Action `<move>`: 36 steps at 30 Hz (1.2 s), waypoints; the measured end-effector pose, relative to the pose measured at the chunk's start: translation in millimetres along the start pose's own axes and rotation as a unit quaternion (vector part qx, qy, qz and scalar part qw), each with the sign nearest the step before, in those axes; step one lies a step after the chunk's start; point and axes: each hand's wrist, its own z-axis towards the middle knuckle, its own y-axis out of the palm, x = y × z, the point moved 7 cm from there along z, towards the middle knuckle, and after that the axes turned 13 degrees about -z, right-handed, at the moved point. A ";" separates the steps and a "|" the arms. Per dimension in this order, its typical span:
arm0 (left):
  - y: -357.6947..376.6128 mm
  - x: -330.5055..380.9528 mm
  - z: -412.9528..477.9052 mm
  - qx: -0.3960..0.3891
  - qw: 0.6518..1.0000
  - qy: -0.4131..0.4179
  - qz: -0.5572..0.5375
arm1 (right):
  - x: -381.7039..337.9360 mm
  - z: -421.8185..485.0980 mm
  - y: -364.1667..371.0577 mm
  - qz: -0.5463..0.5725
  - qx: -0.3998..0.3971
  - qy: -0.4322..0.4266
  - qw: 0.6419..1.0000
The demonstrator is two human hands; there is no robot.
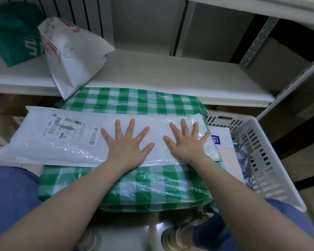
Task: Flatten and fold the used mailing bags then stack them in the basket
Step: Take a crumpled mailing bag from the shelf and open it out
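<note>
A long white bubble mailing bag (62, 142) with a shipping label lies flat across a green-and-white checked surface (138, 185). My left hand (127, 144) presses on its middle with fingers spread straight. My right hand (187, 142) presses flat on its right end, fingers also spread. To the right stands a white slotted plastic basket (268, 160) holding several flattened bags. Two more bags wait on the shelf at the upper left: a white one with red print (74, 57) and a green one (14, 33).
A white shelf board (170, 73) runs behind the checked surface, with a perforated metal upright (257, 40) at the right. My knees in blue trousers and my shoes show at the bottom edge.
</note>
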 end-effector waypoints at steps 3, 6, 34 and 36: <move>1.1 0.3 0.5 -0.008 1.000 -0.001 0.000 | 0.0 -1.2 0.6 0.001 -0.007 -0.002 1.000; -8.3 -1.7 2.4 -0.009 1.000 -0.004 -0.004 | 0.2 -0.1 -8.0 0.003 -0.015 0.003 1.000; -16.4 -39.9 1.7 0.019 0.998 -0.060 -0.014 | 76.3 -25.9 -34.5 0.137 -0.052 0.303 0.942; -17.2 -38.9 0.2 0.025 0.997 -0.069 -0.014 | 91.4 -27.9 -35.4 0.216 -0.064 0.293 0.929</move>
